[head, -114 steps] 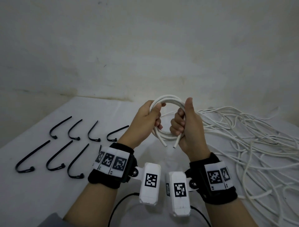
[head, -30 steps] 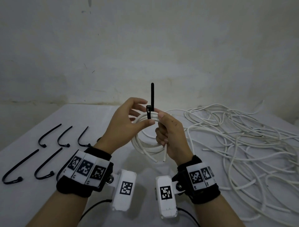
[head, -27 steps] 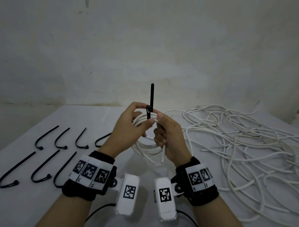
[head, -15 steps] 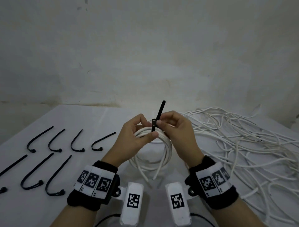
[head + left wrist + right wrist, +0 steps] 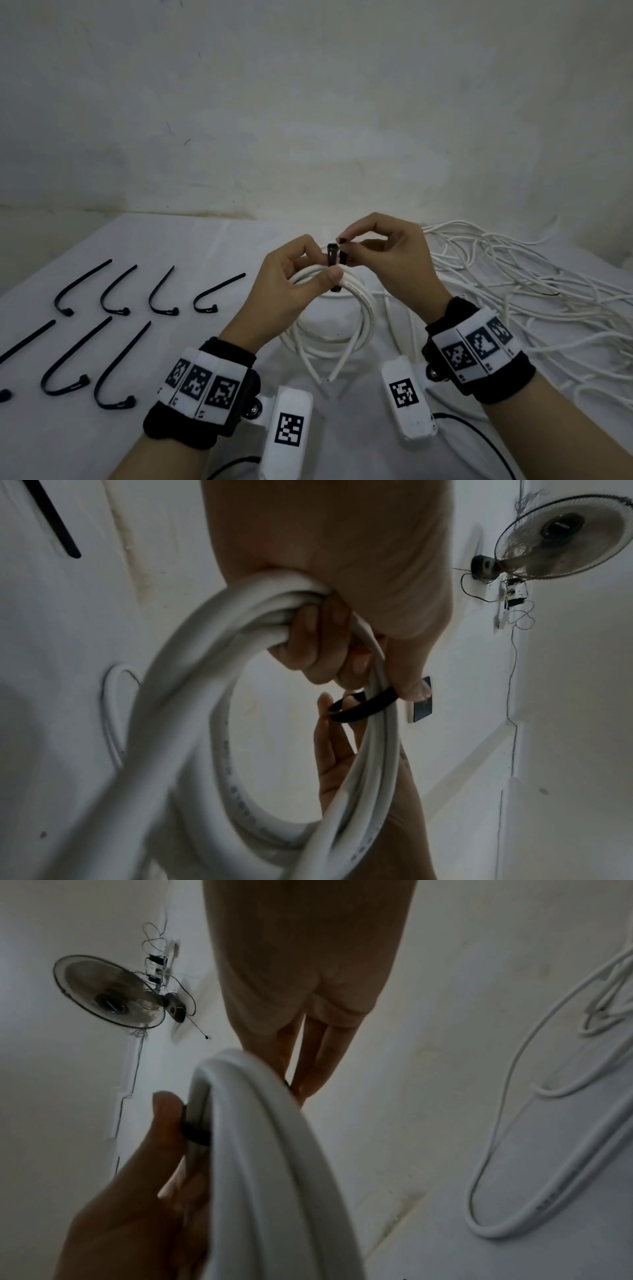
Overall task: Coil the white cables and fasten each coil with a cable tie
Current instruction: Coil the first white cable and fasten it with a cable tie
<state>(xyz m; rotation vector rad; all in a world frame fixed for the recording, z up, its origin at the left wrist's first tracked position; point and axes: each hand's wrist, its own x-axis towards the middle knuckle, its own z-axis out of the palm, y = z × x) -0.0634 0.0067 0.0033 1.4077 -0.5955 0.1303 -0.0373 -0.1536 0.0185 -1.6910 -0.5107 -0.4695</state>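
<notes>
A coil of white cable (image 5: 363, 308) hangs upright above the table, its two cut ends pointing down. My left hand (image 5: 301, 274) grips the top of the coil (image 5: 240, 631), thumb pressed on the strands. A black cable tie (image 5: 334, 262) loops round the strands beside that thumb; the loop (image 5: 363, 707) shows in the left wrist view. My right hand (image 5: 383, 253) pinches the tie's tail, bent toward the right. In the right wrist view the coil (image 5: 260, 1150) and tie (image 5: 195, 1133) are close and blurred.
Several spare black cable ties (image 5: 116, 298) lie in two rows on the white table (image 5: 205, 246) at the left. A tangled heap of loose white cable (image 5: 513, 291) covers the right side. A wall stands behind the table.
The tie's tail stood upright above the coil; now my right hand has bent it down toward the right and holds it. Both hands and the coil sit slightly lower.
</notes>
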